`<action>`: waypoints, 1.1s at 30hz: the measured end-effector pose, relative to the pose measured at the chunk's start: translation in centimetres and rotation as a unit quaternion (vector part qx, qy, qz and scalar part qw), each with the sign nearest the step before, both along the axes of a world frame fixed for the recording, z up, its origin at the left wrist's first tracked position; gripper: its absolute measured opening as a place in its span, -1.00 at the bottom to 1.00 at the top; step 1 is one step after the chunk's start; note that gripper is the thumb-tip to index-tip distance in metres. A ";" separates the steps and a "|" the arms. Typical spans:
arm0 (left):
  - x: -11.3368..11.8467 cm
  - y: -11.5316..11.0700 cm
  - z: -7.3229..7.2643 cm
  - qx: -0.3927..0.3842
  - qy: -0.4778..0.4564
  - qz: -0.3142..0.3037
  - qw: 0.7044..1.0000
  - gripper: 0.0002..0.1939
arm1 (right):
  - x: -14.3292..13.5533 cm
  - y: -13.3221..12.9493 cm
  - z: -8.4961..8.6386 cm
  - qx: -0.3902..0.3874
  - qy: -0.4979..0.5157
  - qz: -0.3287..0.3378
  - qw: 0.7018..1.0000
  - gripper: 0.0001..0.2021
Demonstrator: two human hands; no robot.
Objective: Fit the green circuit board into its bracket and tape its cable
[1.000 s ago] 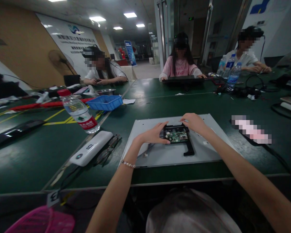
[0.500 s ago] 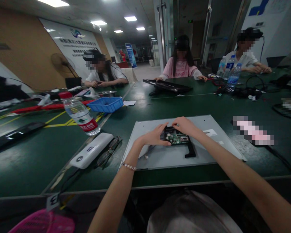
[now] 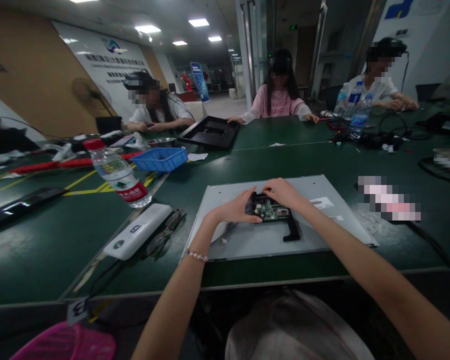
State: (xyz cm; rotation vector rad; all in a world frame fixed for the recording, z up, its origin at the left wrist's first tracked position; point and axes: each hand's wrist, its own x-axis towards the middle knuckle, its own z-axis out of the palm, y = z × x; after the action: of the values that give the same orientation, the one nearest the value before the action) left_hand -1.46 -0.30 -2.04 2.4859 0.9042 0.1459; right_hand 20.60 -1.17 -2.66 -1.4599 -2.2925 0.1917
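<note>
A flat grey metal panel [image 3: 247, 245] lies on the green table in front of me. On it sits a green circuit board [image 3: 275, 212] set in a black plastic bracket [image 3: 293, 231]. My left hand [image 3: 237, 209] grips the left side of the board and bracket, thumb at the near edge and fingers at the far edge. My right hand [image 3: 283, 192] bends over the far edge of the bracket with its fingertips pinched together. Whatever those fingertips hold is too small to make out. A short cable lies on the panel under my left wrist.
Left of the panel are glasses [image 3: 164, 235], a white power bank [image 3: 138, 232], a water bottle [image 3: 118, 177] and a blue tray [image 3: 160, 160]. A phone [image 3: 390, 199] with a cable lies to the right. Across the table sit several people, one beside a black frame [image 3: 212, 134].
The person opposite has shifted the black frame to the left and turned it. My hands stay at the circuit board with hardly any movement. The whole view has shifted slightly.
</note>
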 end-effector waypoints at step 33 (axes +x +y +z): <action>0.1 -0.1 -0.1 0.003 -0.004 -0.015 1.000 0.17 | 1.1 -1.5 1.7 0.007 -0.010 0.008 1.000 -0.73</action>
State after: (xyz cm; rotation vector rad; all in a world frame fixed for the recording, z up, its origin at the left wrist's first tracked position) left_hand -1.37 -0.36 -2.18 2.5006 0.8650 0.1485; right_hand 21.71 -2.67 -0.96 -1.4419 -2.3178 0.1658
